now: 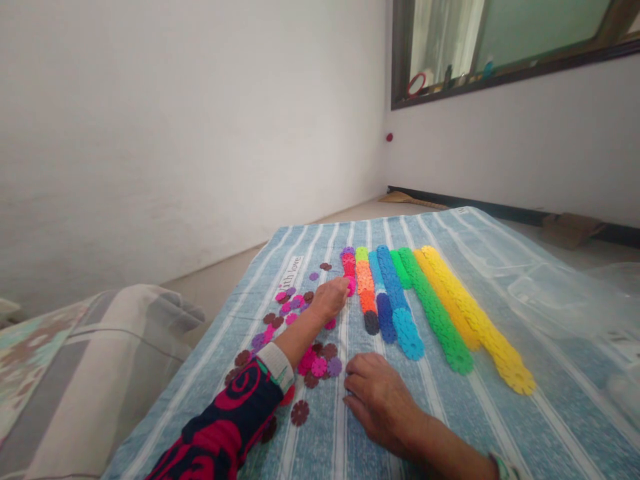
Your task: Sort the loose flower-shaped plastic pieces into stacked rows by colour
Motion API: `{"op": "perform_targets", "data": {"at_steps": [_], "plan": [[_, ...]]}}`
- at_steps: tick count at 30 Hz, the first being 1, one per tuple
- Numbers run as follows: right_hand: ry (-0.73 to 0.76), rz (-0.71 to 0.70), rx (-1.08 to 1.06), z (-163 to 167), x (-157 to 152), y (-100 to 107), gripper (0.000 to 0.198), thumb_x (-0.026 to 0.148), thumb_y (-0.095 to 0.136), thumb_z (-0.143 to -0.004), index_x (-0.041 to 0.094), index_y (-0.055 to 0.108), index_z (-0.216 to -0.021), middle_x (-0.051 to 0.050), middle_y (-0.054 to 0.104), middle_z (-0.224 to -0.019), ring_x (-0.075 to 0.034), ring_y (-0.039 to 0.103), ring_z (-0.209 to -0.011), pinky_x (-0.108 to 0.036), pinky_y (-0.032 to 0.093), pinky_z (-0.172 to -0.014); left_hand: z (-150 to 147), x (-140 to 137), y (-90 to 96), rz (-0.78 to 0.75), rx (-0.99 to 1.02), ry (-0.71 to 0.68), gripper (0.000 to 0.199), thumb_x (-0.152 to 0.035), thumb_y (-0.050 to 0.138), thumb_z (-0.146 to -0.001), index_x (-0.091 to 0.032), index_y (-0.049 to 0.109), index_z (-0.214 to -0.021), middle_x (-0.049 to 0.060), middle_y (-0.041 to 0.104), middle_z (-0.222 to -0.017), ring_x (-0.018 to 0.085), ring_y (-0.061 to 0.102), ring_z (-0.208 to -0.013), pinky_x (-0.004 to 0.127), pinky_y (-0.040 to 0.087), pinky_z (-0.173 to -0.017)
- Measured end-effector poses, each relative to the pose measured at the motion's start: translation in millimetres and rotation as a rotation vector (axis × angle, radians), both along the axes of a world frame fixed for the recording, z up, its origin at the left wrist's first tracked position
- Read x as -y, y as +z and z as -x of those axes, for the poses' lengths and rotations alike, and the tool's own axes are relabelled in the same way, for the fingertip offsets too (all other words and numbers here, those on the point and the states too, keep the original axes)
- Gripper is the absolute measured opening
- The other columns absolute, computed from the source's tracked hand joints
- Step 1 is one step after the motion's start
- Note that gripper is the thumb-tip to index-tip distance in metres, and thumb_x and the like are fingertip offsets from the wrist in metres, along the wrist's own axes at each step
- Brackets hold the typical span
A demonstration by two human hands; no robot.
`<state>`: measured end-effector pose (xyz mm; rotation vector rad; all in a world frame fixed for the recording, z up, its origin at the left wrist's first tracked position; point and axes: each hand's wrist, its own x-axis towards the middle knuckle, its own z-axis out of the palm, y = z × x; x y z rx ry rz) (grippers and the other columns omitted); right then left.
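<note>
My left hand point(330, 298) reaches over the cloth, its fingers pinched on a pink flower-shaped plastic disc point(351, 287). That disc lies at the near end of a short overlapping row of red discs point(349, 265) with purple at the far end. Below and around my left forearm are loose pink discs point(319, 367), purple discs point(335, 366) and brown discs point(300, 413), some partly hidden by the sleeve. Nearer to me, my right hand point(379, 400) rests on the cloth, fingers curled together, with nothing visible in them.
Overlapping rows of orange discs point(366, 283), blue discs point(393, 283), green discs point(435, 313) and yellow discs point(473, 310) run alongside. Transparent plastic containers point(560, 300) stand on the right of the striped cloth point(310, 243). A draped grey-and-white fabric point(135, 347) lies at the left.
</note>
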<state>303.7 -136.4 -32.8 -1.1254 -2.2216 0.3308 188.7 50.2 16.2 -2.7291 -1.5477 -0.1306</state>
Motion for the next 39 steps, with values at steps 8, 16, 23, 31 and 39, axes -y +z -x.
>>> {"op": "perform_targets", "data": {"at_steps": [8, 16, 23, 31, 39], "plan": [[-0.010, -0.005, 0.010, 0.9, 0.8, 0.0, 0.008, 0.014, 0.065, -0.081, 0.018, 0.058, -0.081, -0.004, 0.061, -0.095, -0.021, 0.052, -0.092, -0.036, 0.040, -0.082, 6.2, -9.3, -7.2, 0.067, 0.284, 0.166, 0.024, -0.030, 0.065, -0.077, -0.017, 0.066, -0.097, 0.004, 0.067, -0.088, 0.020, 0.062, -0.086, 0.028, 0.045, -0.079], [-0.008, 0.003, 0.013, 0.2, -0.3, 0.1, 0.009, 0.014, 0.066, -0.081, 0.017, 0.058, -0.080, -0.004, 0.061, -0.095, -0.021, 0.052, -0.092, -0.036, 0.040, -0.082, -2.9, -11.9, -14.7, 0.075, 0.422, 0.208, 0.012, -0.021, 0.067, -0.070, -0.016, 0.062, -0.081, 0.000, 0.062, -0.078, 0.014, 0.058, -0.074, 0.024, 0.041, -0.067], [-0.008, -0.001, 0.014, 0.0, 0.3, 1.9, 0.008, 0.014, 0.065, -0.082, 0.017, 0.058, -0.080, -0.005, 0.061, -0.093, -0.021, 0.052, -0.091, -0.036, 0.040, -0.082, -5.2, -9.2, -16.6, 0.014, 0.397, 0.160, 0.009, -0.014, 0.060, -0.073, -0.015, 0.061, -0.083, 0.003, 0.063, -0.084, 0.014, 0.057, -0.074, 0.025, 0.042, -0.072], [-0.009, -0.011, 0.015, 0.4, -0.6, -0.3, 0.009, 0.014, 0.066, -0.081, 0.017, 0.059, -0.081, -0.005, 0.061, -0.094, -0.021, 0.052, -0.091, -0.036, 0.040, -0.082, -5.7, -2.2, -10.8, -0.018, 0.198, 0.135, 0.031, -0.024, 0.055, -0.083, -0.017, 0.062, -0.112, 0.009, 0.064, -0.101, 0.021, 0.061, -0.091, 0.030, 0.045, -0.081], [-0.003, -0.007, 0.013, 0.2, -1.1, -1.4, 0.008, 0.015, 0.066, -0.082, 0.018, 0.058, -0.081, -0.005, 0.062, -0.095, -0.022, 0.052, -0.092, -0.036, 0.040, -0.082, -11.2, -15.2, 13.2, 0.101, 0.008, 0.001, 0.033, -0.022, 0.055, -0.081, -0.021, 0.065, -0.113, 0.010, 0.068, -0.095, 0.025, 0.062, -0.092, 0.030, 0.042, -0.076]]}}
